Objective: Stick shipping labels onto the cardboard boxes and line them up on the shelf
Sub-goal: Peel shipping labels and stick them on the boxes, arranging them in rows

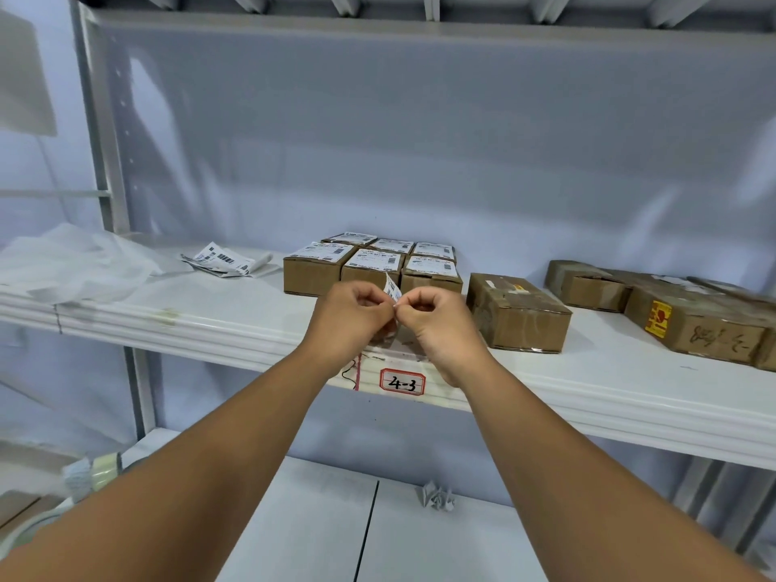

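Observation:
A white shipping label [392, 289] stands between my two hands above the front of the white shelf [235, 325]. My left hand [350, 319] pinches one side of it and my right hand [436, 323] pinches the other, fingers curled. Behind them several small cardboard boxes [315, 273] with labels on top stand packed in rows. To the right lies an unlabelled cardboard box [518, 315] with tape on it. A loose pile of labels [224, 260] lies at the left of the shelf.
More worn boxes [688, 325] sit at the far right, one with a yellow sticker. White plastic sheeting [79, 262] lies at the left end. A tag reading 4-3 [402, 382] marks the shelf edge. A crumpled paper [436, 495] lies on the lower shelf.

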Tool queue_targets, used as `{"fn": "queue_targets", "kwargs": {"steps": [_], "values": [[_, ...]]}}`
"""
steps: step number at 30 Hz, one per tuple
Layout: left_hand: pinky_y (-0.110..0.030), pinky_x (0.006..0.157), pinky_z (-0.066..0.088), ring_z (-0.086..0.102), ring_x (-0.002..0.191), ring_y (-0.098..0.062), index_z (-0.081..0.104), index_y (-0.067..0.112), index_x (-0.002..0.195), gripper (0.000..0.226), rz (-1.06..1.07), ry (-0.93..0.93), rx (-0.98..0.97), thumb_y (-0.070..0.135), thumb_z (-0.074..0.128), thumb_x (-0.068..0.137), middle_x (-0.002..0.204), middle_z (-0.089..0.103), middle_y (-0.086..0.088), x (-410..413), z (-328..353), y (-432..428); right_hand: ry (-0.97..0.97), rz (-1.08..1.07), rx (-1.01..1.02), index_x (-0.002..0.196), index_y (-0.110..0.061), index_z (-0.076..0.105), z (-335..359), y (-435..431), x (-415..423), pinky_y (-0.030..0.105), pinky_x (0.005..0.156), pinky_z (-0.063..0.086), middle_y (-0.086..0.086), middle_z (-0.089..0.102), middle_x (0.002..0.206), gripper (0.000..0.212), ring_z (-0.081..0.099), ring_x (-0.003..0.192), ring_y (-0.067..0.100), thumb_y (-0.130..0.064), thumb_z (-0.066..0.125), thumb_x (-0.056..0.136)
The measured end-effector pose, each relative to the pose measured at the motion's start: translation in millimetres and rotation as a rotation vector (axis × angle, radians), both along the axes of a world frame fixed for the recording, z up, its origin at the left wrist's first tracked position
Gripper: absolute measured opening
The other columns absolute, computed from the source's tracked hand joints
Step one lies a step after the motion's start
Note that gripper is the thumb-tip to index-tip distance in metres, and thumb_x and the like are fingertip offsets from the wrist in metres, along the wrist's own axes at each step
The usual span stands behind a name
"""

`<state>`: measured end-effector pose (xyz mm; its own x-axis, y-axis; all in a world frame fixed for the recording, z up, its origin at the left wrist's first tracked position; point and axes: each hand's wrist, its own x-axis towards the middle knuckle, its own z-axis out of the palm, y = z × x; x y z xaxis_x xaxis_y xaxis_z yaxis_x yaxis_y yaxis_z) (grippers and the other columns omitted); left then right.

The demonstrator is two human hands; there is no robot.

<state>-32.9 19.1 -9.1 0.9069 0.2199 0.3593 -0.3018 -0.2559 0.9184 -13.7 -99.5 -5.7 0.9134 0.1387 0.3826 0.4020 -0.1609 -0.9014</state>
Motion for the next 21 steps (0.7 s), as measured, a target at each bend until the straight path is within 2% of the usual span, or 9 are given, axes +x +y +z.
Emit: {"fn": "queue_targets", "kwargs": {"steps": [4,7,12,15,17,21], "values": [[-0.034,0.069,0.059,0.068,0.065,-0.024,0.067,0.005,0.072,0.014,-0.076,0.057,-0.044,0.000,0.061,0.084,0.070,0.067,-0.014,1,7,1,-0.001,-0.044,-0.054,0.078,-0.006,0.066,0,0,1,0.015,0.053,0.043,-0.004,0.059,0.065,0.009,0.050,0.057,0.004,-0.003,0.060,0.084],[-0.033,0.071,0.059,0.067,0.066,-0.023,0.064,0.001,0.075,0.012,-0.122,0.112,-0.038,-0.001,0.060,0.086,0.073,0.065,-0.017,2,13,3,0.010,-0.039,-0.064,0.080,-0.006,0.066,1,-2,1,0.012,0.050,0.042,-0.003,0.059,0.065,0.009,0.050,0.055,0.003,-0.006,0.060,0.085],[-0.019,0.053,0.055,0.064,0.055,-0.015,0.061,0.004,0.071,0.018,-0.116,0.168,0.083,-0.003,0.056,0.087,0.067,0.063,-0.012,0,24,6,0.001,-0.050,-0.092,0.081,-0.005,0.067,2,-1,-1,0.008,0.041,0.035,-0.004,0.057,0.062,0.010,0.044,0.039,-0.006,-0.006,0.059,0.087],[-0.019,0.053,0.053,0.063,0.054,-0.012,0.062,0.006,0.071,0.018,-0.076,0.156,0.198,-0.001,0.055,0.087,0.066,0.063,-0.009,1,26,5,0.001,-0.067,-0.105,0.080,-0.007,0.067,2,0,0,0.009,0.040,0.034,-0.005,0.056,0.060,0.010,0.043,0.036,-0.005,-0.006,0.059,0.087],[-0.022,0.058,0.053,0.063,0.054,-0.010,0.062,0.007,0.072,0.019,-0.060,0.158,0.253,0.001,0.055,0.088,0.065,0.062,-0.006,1,27,4,0.009,-0.064,-0.109,0.082,-0.005,0.068,2,-1,0,0.010,0.039,0.031,-0.006,0.054,0.058,0.010,0.040,0.035,-0.004,-0.007,0.059,0.087],[-0.020,0.055,0.042,0.054,0.054,-0.007,0.065,0.012,0.071,0.018,-0.015,0.127,0.361,0.008,0.058,0.087,0.062,0.059,0.000,-1,28,4,0.036,-0.035,-0.076,0.079,-0.006,0.067,2,-2,-1,0.013,0.041,0.035,-0.004,0.057,0.058,0.012,0.046,0.042,-0.002,-0.006,0.058,0.087]]}}
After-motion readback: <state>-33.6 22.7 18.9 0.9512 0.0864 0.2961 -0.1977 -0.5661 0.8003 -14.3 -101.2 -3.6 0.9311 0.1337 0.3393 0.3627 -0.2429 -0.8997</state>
